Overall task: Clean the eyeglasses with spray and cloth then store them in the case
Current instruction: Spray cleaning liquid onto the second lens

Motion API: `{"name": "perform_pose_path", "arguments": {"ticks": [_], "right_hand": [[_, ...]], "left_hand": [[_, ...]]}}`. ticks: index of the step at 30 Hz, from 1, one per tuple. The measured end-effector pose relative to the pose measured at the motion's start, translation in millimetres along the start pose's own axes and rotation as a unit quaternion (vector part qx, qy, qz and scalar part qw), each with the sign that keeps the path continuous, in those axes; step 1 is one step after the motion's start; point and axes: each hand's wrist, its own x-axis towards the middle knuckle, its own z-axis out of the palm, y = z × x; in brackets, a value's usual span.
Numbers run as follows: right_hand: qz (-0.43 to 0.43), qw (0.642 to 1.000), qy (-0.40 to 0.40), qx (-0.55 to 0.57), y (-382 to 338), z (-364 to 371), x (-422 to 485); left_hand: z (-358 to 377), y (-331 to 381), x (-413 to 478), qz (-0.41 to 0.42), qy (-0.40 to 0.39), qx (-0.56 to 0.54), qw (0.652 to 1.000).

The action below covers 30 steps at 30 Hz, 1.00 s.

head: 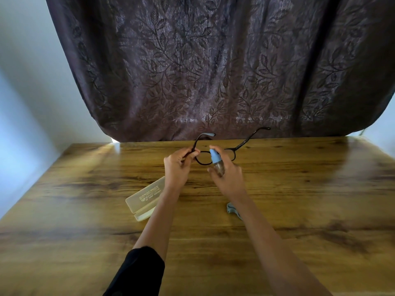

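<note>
Behind the table (299, 189), a dark curtain (213, 60) with a leaf pattern, hanging down to the far edge; pale wall (32, 82) to the left. Wood-grain top, glossy, with light glare toward the far left corner and the right side.

On the table, near the left forearm: case (145, 196), translucent cream, lying open, lid angled up with printed text on it, lower half partly hidden by the arm. Black sleeve (139, 272) on that arm, pushed up. Just beside the right forearm: cloth (233, 209), grey-blue, crumpled, mostly hidden under the arm.

Held up above the far middle of the table, clear of the surface: glasses (215, 154), dark thin frame, both temples unfolded and pointing away toward the curtain. Left temple tip pale blue or catching light; cannot tell which. One lens ring visible between the hands, the other partly covered by the spray. Lens surfaces too clear to judge for wetness.

Left hand (178, 169): fingers curled, thumb and forefinger pinched on the frame at the left hinge corner.

Right hand (229, 178): wrapped around the spray (216, 162), a small bottle with brownish clear body and light-blue top, forefinger resting on the top, nozzle close to the lens, pointing at it. No mist discernible.
</note>
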Motion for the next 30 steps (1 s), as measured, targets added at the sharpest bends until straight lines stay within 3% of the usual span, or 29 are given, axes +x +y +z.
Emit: {"name": "perform_pose_path", "arguments": {"ticks": [17, 30], "right_hand": [[0.03, 0.997, 0.026, -0.06, -2.0, 4.9, -0.3], [0.024, 0.996, -0.01, -0.088, -7.1, 4.0, -0.1]], "left_hand": [[1.7, -0.1, -1.3, 0.003, 0.024, 0.0, 1.0], [1.0, 0.4, -1.3, -0.001, 0.024, -0.012, 1.0]]}}
